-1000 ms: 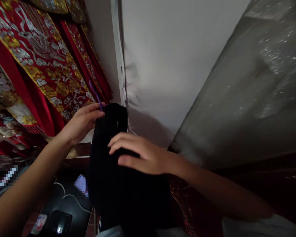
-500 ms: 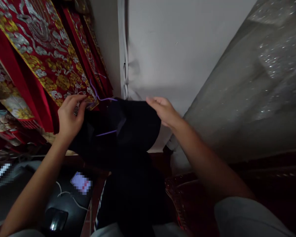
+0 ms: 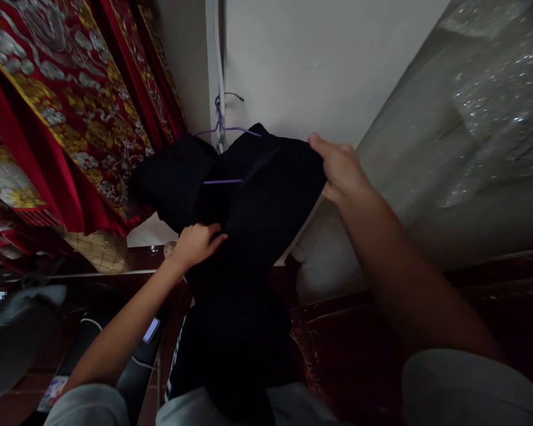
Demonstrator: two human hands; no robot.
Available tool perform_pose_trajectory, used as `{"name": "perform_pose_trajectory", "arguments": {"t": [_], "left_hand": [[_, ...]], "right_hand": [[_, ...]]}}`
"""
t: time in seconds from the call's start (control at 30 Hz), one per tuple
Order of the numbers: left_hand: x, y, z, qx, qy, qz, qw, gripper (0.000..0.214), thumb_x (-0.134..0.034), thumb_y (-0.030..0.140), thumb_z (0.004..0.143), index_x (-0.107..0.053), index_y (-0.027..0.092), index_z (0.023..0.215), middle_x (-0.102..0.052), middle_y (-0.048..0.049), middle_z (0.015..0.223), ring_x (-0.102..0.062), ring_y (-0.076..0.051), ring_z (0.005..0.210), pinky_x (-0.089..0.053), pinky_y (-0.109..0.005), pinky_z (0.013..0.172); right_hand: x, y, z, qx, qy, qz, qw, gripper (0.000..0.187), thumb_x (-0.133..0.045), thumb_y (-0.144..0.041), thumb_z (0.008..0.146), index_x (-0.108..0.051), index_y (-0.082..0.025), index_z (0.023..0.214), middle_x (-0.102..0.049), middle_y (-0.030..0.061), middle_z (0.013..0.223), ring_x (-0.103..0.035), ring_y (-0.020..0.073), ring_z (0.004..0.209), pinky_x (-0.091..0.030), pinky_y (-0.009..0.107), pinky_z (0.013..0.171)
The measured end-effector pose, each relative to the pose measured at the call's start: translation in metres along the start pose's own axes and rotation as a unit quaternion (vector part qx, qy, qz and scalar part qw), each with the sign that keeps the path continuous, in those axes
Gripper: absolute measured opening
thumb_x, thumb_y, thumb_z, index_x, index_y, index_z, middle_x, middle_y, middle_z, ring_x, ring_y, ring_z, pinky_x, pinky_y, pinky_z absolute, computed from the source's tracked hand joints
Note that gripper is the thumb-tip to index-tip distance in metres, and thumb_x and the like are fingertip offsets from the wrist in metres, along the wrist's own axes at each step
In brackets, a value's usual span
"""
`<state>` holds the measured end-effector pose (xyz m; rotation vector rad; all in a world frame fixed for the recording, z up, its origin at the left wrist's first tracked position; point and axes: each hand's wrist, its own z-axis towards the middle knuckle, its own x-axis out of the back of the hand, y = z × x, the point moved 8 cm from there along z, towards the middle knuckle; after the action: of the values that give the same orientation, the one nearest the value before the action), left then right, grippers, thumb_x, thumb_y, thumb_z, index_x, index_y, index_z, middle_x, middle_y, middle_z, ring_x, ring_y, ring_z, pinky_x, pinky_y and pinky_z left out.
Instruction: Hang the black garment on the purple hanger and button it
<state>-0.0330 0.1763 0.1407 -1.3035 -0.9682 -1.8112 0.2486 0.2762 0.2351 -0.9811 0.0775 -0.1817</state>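
Note:
A black garment (image 3: 266, 189), probably a shirt, is spread on a purple wire hanger (image 3: 221, 125) in the middle of the head view. The hanger's hook is up beside a white vertical cord; whether it is caught on the cord I cannot tell. My right hand (image 3: 340, 168) grips the garment's right shoulder edge between thumb and fingers. Lower down, my left hand (image 3: 198, 244) has its fingers closed at the front opening, on the dark cloth. The garment's lower part merges with my dark trousers.
Red embroidered cloths (image 3: 71, 89) hang at the left. Behind the garment is a white panel (image 3: 315, 77), and plastic-wrapped bulk (image 3: 408, 165) fills the right side. A phone (image 3: 151, 330) lies on a dark seat at lower left, near a white cable (image 3: 142, 362).
My left hand has left the hanger's hook and moved down and right to the garment's front. Hanger and garment have shifted up and right, and my right hand has moved with them.

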Motion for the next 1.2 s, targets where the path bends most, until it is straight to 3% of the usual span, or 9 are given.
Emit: {"name": "perform_pose_trajectory", "arguments": {"t": [0.1, 0.23, 0.27, 0.4, 0.5, 0.6, 0.7, 0.83, 1.2], "left_hand": [[0.006, 0.004, -0.03, 0.01, 0.091, -0.087, 0.992, 0.03, -0.058, 0.045, 0.099, -0.068, 0.02, 0.085, -0.061, -0.0018, 0.063, -0.057, -0.017, 0.058, -0.038, -0.028, 0.06], [0.032, 0.023, -0.07, 0.013, 0.227, -0.199, 0.953, 0.022, -0.066, 0.031, 0.09, -0.058, 0.02, 0.073, -0.056, 0.0006, 0.065, -0.052, -0.015, 0.064, -0.039, -0.027, 0.063], [0.033, 0.03, -0.075, 0.017, 0.236, -0.227, 0.945, 0.022, -0.067, 0.028, 0.088, -0.056, 0.02, 0.072, -0.054, 0.0013, 0.064, -0.051, -0.014, 0.065, -0.04, -0.026, 0.064], [0.015, 0.045, -0.088, 0.069, 0.25, -0.387, 0.885, 0.008, -0.069, 0.02, 0.087, -0.061, 0.02, 0.09, -0.06, 0.0013, 0.079, -0.058, -0.012, 0.07, -0.047, -0.023, 0.066], [-0.006, 0.046, -0.101, 0.13, 0.272, -0.521, 0.799, 0.05, -0.074, 0.021, 0.087, -0.054, 0.027, 0.133, -0.066, 0.0002, 0.093, -0.067, -0.013, 0.081, -0.055, -0.024, 0.074], [-0.015, 0.049, -0.114, 0.175, 0.258, -0.587, 0.747, 0.078, -0.079, 0.021, 0.085, -0.04, 0.03, 0.152, -0.071, 0.0014, 0.089, -0.072, -0.015, 0.084, -0.059, -0.027, 0.082], [-0.009, 0.051, -0.124, 0.189, 0.259, -0.589, 0.742, 0.045, -0.081, 0.023, 0.084, -0.066, 0.024, 0.127, -0.076, -0.002, 0.09, -0.075, -0.016, 0.087, -0.061, -0.027, 0.085], [-0.003, 0.047, -0.132, 0.198, 0.294, -0.579, 0.734, 0.013, -0.082, 0.026, 0.084, -0.077, 0.02, 0.094, -0.077, -0.0036, 0.087, -0.074, -0.016, 0.083, -0.06, -0.026, 0.079], [-0.006, 0.054, -0.129, 0.185, 0.289, -0.584, 0.736, 0.011, -0.08, 0.029, 0.087, -0.073, 0.019, 0.087, -0.067, -0.0006, 0.079, -0.063, -0.013, 0.076, -0.054, -0.022, 0.072]], "right_hand": [[0.017, 0.006, -0.018, -0.047, 0.055, -0.022, 0.997, 0.034, -0.057, -0.029, 0.101, -0.056, -0.021, 0.068, -0.059, 0.0026, 0.065, -0.067, 0.019, 0.081, -0.055, 0.038, 0.085], [0.004, -0.037, -0.076, 0.083, 0.169, -0.132, 0.973, 0.003, -0.066, -0.02, 0.092, -0.066, -0.02, 0.094, -0.07, 0.0071, 0.104, -0.066, 0.0248, 0.114, -0.051, 0.044, 0.103], [-0.007, -0.047, -0.1, 0.117, 0.178, -0.125, 0.969, 0.011, -0.066, -0.022, 0.092, -0.066, -0.022, 0.103, -0.069, 0.0076, 0.115, -0.063, 0.0256, 0.122, -0.049, 0.046, 0.107], [-0.055, -0.055, -0.194, 0.134, 0.097, -0.013, 0.986, 0.012, -0.064, -0.026, 0.095, -0.067, -0.025, 0.107, -0.069, 0.0075, 0.11, -0.066, 0.0249, 0.114, -0.051, 0.048, 0.107], [-0.078, -0.037, -0.23, 0.055, -0.013, 0.039, 0.998, 0.011, -0.07, -0.028, 0.092, -0.068, -0.024, 0.102, -0.067, 0.0076, 0.107, -0.065, 0.0243, 0.11, -0.055, 0.042, 0.095], [-0.09, -0.033, -0.232, 0.022, -0.106, 0.021, 0.994, 0.017, -0.078, -0.03, 0.086, -0.071, -0.024, 0.1, -0.062, 0.0078, 0.113, -0.062, 0.0238, 0.111, -0.053, 0.038, 0.09], [-0.104, -0.046, -0.227, 0.039, -0.173, 0.033, 0.984, 0.019, -0.08, -0.027, 0.083, -0.07, -0.025, 0.099, -0.061, 0.0047, 0.103, -0.061, 0.0198, 0.097, -0.052, 0.035, 0.083], [-0.114, -0.05, -0.235, 0.026, -0.147, 0.084, 0.985, 0.014, -0.075, -0.025, 0.088, -0.07, -0.024, 0.102, -0.065, 0.004, 0.097, -0.062, 0.0179, 0.086, -0.053, 0.034, 0.077], [-0.107, -0.038, -0.245, 0.04, -0.094, 0.104, 0.989, 0.009, -0.071, -0.025, 0.092, -0.071, -0.024, 0.1, -0.067, 0.0034, 0.09, -0.063, 0.0156, 0.076, -0.053, 0.03, 0.066]]}}
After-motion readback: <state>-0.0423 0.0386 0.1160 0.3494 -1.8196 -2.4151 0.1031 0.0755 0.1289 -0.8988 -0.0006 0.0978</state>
